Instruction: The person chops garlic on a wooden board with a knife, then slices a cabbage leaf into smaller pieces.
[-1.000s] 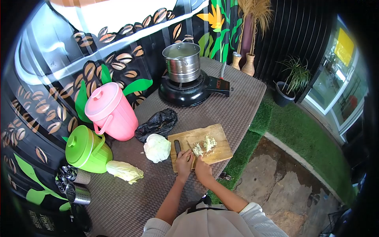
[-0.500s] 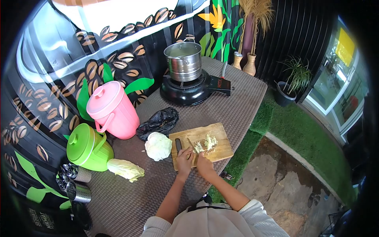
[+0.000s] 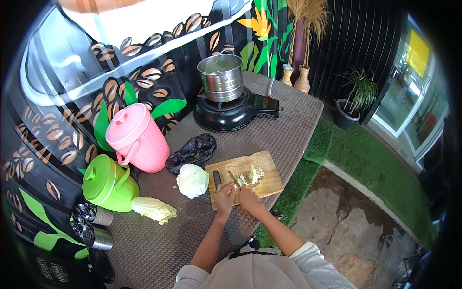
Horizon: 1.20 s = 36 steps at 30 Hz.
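On the wooden cutting board (image 3: 269, 187) my right hand (image 3: 248, 198) is wrapped round a knife (image 3: 234, 178), its blade pointing up and left. My left hand (image 3: 224, 196) is close beside the blade with its fingers curled together; I cannot tell what they pinch. Finely chopped pale bits (image 3: 255, 174) lie in a small heap on the board, with a few more near the blade. A dark handle slot (image 3: 217, 178) shows at the board's left side, just above my left fingers. Left of the board rests a round white cabbage (image 3: 192, 181).
A steel pot (image 3: 220, 79) stands on a black portable stove (image 3: 224, 114) at the back. Behind the cabbage lies a black plastic bag (image 3: 193, 152). Leftward are a pink lidded container (image 3: 139, 139), a green one (image 3: 109, 185), a napa cabbage (image 3: 154, 210) and a metal utensil holder (image 3: 97, 236).
The view has shifted slightly. Both hands stay at almost the same place on the board, the knife still in my right hand.
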Tool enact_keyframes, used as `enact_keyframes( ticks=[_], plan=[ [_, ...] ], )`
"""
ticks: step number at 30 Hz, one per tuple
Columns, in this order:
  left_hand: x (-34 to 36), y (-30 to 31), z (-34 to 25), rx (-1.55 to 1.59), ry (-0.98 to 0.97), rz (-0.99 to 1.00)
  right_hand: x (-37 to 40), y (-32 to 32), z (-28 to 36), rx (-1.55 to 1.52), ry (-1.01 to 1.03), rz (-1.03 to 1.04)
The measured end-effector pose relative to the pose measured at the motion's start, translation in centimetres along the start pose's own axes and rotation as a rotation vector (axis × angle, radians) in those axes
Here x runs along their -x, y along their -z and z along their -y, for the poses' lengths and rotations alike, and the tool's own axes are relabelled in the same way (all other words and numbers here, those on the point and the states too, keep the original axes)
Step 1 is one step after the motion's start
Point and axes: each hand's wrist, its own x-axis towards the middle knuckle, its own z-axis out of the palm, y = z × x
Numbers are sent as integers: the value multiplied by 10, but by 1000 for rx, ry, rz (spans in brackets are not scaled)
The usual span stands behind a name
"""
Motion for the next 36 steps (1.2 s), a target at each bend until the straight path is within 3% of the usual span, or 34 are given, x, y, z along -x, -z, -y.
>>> enact_keyframes(
  ticks=[2, 4, 7, 13, 17, 25, 28, 32, 34, 36],
  plan=[
    [1, 0, 2, -26, -28, -6, 2, -1, 1, 67, 71, 30],
    [1, -6, 9, -91, -63, -44, 7, -20, 5, -33, -111, -104],
    [2, -4, 4, -21, -10, -36, 6, -34, 9, -13, -147, -97],
    [1, -5, 3, -24, -70, -66, 2, -27, -7, 40, 27, -144],
    [1, -6, 7, -12, -84, -61, 12, -33, 5, -12, -126, -66],
    [1, -5, 9, 10, -64, -16, 12, -6, 3, 28, 39, -84],
    [2, -9, 6, 209, 93, -43, 12, -28, 8, -28, -130, -103],
    [3, -7, 8, 148, 63, -34, 9, -29, 14, -71, -161, -83],
    [2, -8, 11, 111, -36, -50, 0, -26, 8, -36, -86, -91],
    [3, -10, 13, 136, -17, -47, 2, -23, 4, -9, -50, -109]
  ],
)
